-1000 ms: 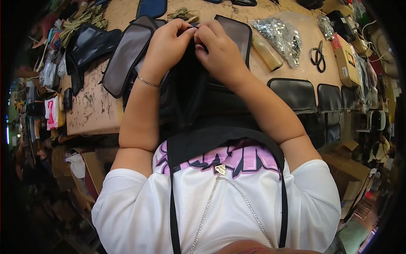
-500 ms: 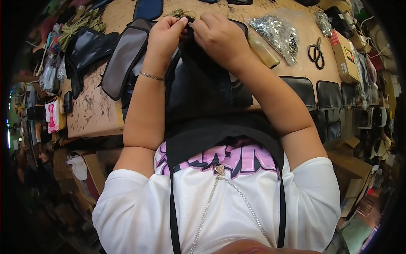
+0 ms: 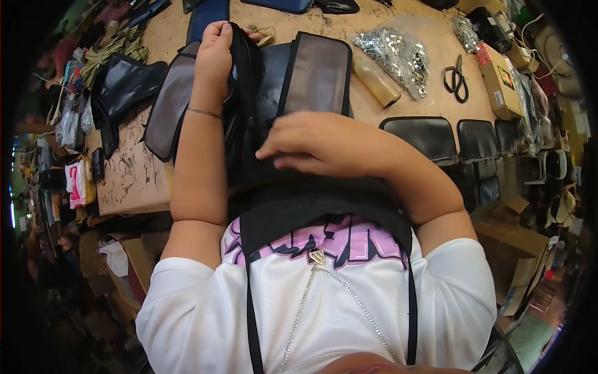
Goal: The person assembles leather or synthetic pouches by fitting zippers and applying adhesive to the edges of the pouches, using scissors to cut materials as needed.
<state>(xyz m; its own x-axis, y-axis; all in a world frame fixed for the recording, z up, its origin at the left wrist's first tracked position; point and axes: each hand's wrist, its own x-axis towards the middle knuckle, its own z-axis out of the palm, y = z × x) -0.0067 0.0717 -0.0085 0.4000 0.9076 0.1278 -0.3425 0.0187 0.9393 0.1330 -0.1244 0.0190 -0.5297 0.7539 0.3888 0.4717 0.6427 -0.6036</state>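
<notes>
My left hand [image 3: 215, 59] is closed on the top edge of a black fabric piece [image 3: 244, 81], which hangs upright and folded toward my body. My right hand [image 3: 317, 144] hovers by the lower part of that piece, slightly blurred, its fingers loosely bent and apart with nothing visible in them. Beyond the right hand lies a grey panel with black edging [image 3: 317, 71]. Another grey panel [image 3: 171, 103] rests to the left, partly behind my left forearm. The lower end of the black piece is partly hidden by my right hand.
On the table [image 3: 134, 187] are a plastic bag of metal pieces [image 3: 392, 59], a yellowish bottle [image 3: 375, 81], black scissors [image 3: 458, 81] and a cardboard box [image 3: 500, 81]. Black panels [image 3: 420, 137] line the right front edge. Shiny black material [image 3: 128, 84] lies at left.
My right hand has left the top of the black piece and come down toward my body. My left hand has shifted left, still gripping it. The right grey panel is now uncovered.
</notes>
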